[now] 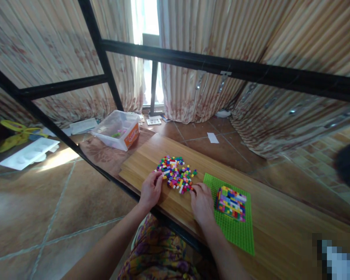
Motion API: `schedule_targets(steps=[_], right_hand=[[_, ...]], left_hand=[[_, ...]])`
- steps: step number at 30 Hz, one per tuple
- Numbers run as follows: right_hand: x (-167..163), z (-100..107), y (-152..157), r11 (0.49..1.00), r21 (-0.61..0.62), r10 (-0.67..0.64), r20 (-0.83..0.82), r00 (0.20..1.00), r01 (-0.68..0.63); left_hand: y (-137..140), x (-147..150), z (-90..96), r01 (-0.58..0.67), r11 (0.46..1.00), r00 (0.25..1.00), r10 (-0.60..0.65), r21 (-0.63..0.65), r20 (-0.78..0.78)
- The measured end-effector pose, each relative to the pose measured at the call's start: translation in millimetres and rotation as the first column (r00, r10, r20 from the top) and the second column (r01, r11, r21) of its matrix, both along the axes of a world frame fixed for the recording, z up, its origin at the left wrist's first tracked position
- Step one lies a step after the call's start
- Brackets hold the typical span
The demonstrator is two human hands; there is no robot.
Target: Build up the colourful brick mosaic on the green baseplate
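A loose heap of small multicoloured toy building bricks (176,173) lies on the wooden bench top. My left hand (151,190) is at the heap's left edge, thumb and fingers drawn together in a pinch; whatever sits between the tips is too small to name. Along the lower right edge of the heap rests my right hand (202,200), its fingers curled and the tips close to some red bricks. What those fingers hold, if anything, is hidden. Just right of that hand is a green studded baseplate (236,235), bearing a rectangular block built from many-coloured bricks (231,204).
Beyond the bench's far left end stands a clear plastic bin (113,130) with an orange label, a few pieces inside. A black metal frame (175,54) crosses in front of the curtains (192,93). White paper (212,137) and a white moulded tray (30,153) lie on the tiled floor.
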State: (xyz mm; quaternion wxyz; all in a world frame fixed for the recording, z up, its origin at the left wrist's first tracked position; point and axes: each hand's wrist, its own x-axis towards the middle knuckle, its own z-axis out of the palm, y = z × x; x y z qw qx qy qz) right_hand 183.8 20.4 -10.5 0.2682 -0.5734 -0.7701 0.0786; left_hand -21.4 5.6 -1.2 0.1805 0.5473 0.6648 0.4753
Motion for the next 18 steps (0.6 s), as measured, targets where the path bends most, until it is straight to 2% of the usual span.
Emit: schedule_targets(steps=[4, 7, 11, 13, 15, 18], right_hand=[[-1, 4, -2, 1.000, -0.022, -0.024, -0.067, 0.997, 0.022], [-2, 11, -4, 0.997, -0.061, -0.046, -0.176, 0.983, 0.036], [-1, 27, -14, 0.981, -0.194, -0.086, -0.405, 0.910, 0.007], [-2, 35, -22, 0.962, -0.269, -0.100, -0.528, 0.844, -0.054], [-4, 42, -32, 0.941, -0.317, -0.110, -0.617, 0.779, -0.118], [-7, 48, -45, 0.924, -0.344, -0.116, -0.664, 0.739, -0.165]], left_hand=[[1, -1, -0.7, 0.002, 1.000, 1.000, -0.002, 0.004, 0.007], [1, -1, 0.6, 0.007, 1.000, 0.999, -0.008, 0.010, 0.049], [-11, 12, 9.8, 0.044, 0.999, 0.970, -0.042, 0.001, 0.240], [-21, 28, 17.6, 0.133, 0.991, 0.922, -0.123, -0.002, 0.367], [-30, 45, 25.2, 0.276, 0.961, 0.853, -0.247, 0.005, 0.459], [-36, 63, 32.0, 0.390, 0.921, 0.773, -0.315, -0.020, 0.550]])
